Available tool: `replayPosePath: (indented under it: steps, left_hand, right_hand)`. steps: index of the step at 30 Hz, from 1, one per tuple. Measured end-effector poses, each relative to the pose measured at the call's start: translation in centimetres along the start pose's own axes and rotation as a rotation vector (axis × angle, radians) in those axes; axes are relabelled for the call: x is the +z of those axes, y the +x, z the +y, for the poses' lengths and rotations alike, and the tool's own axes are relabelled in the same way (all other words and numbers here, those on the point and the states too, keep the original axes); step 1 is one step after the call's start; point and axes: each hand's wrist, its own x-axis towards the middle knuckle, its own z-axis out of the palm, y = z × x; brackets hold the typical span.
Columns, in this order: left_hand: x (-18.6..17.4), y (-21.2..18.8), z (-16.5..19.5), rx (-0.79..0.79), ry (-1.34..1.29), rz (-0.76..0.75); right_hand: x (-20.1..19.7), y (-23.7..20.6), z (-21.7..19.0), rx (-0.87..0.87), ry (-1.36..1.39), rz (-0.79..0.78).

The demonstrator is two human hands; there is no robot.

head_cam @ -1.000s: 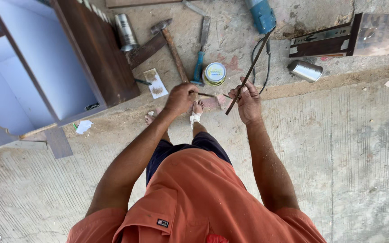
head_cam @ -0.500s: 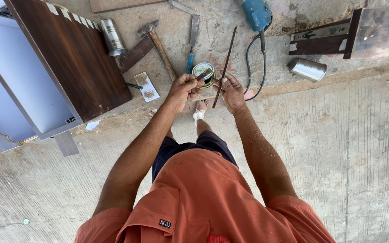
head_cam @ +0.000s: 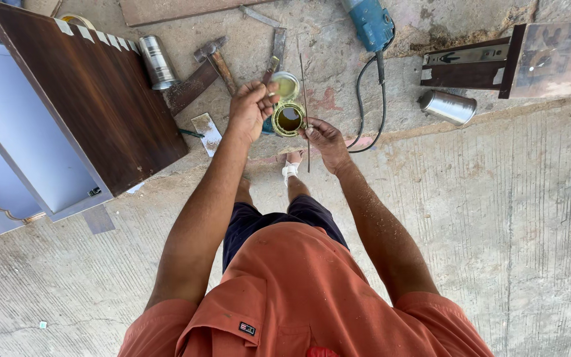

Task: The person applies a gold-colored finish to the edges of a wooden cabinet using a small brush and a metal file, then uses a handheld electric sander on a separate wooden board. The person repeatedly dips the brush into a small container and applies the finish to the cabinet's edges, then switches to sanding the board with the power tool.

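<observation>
Here left hand (head_cam: pixel 251 106) grips lid (head_cam: pixel 286 86); right hand (head_cam: pixel 325 137) grips can (head_cam: pixel 289 119), hammer (head_cam: pixel 214 58) beside.

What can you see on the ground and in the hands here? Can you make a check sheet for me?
Surface: rough concrete floor, dusty, with stains near the tools.
Job's things: small open tin with dark liquid, its round lid lifted off, and a thin stick.
Clutter: hammer, two shiny metal cans, chisel, wood pieces with a metal bracket.
Hands: left hand holds the lid in its fingers; right hand holds the tin and the stick.
Cables: black cord runs from the blue power tool, looping beside the right hand.
Surroundings: dark wooden cabinet with pale inside, lying on the left.
</observation>
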Motion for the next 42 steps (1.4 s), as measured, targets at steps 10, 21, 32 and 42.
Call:
replayPosePath:
  steps: [10,21,32,42]
  left_hand:
    - [0.0,1.1,1.4,0.010,0.275,-0.063]
    - [-1.7,-4.0,-2.7,0.761,1.533,-0.121]
    - [1.8,-1.6,-5.2,1.064,2.033,-0.199]
    - [1.7,-1.4,-5.3,0.814,1.953,-0.077]
  right_hand:
    - [-0.4,-0.4,0.5,0.042,0.122,0.035]
    - [-2.2,-2.6,1.8,-0.056,0.222,0.064]
    - [-4.6,-6.5,2.8,-0.047,0.211,0.144]
    - [-5.4,-7.2,3.2,-0.029,0.184,0.183]
